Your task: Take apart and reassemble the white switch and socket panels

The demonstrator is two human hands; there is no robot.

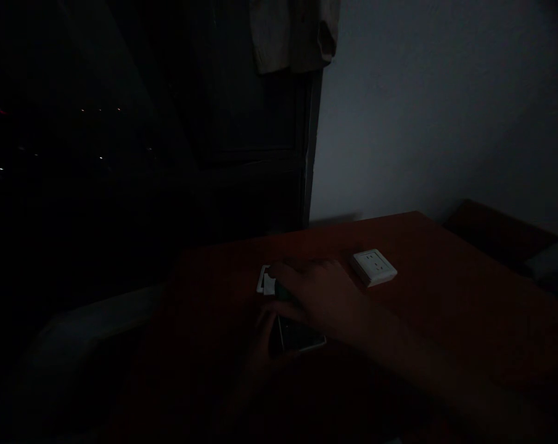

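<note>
Red-brown colours the bench (426, 246) in front of you, and the room is very dark. Your right hand (332, 299) is clamped on a small dark green thing (285, 293), with the thumb and fingers bent around it; it is too dim to tell what it is. Just below it sits a dark box with a pale rim (303, 338). Your left hand (260, 353) is at the box's 8 o'clock side, with its fingers and thumb near the rim. You cannot tell if that hand is squeezing the box or just lies by it.

At 11 o'clock from the box, a white frame (259, 281) lies on the bench, with a small white piece (269, 285) over part of it. Your right hand hides some of both. At 2 o'clock from that hand, a white wall socket (375, 267) lies with its holes up, well apart from the box.

Further off, a pale wall (426, 98) fills 1 o'clock. Cloth (290, 37) hangs at 12 o'clock, and tiny lights (100, 110) shine at 10 o'clock.
</note>
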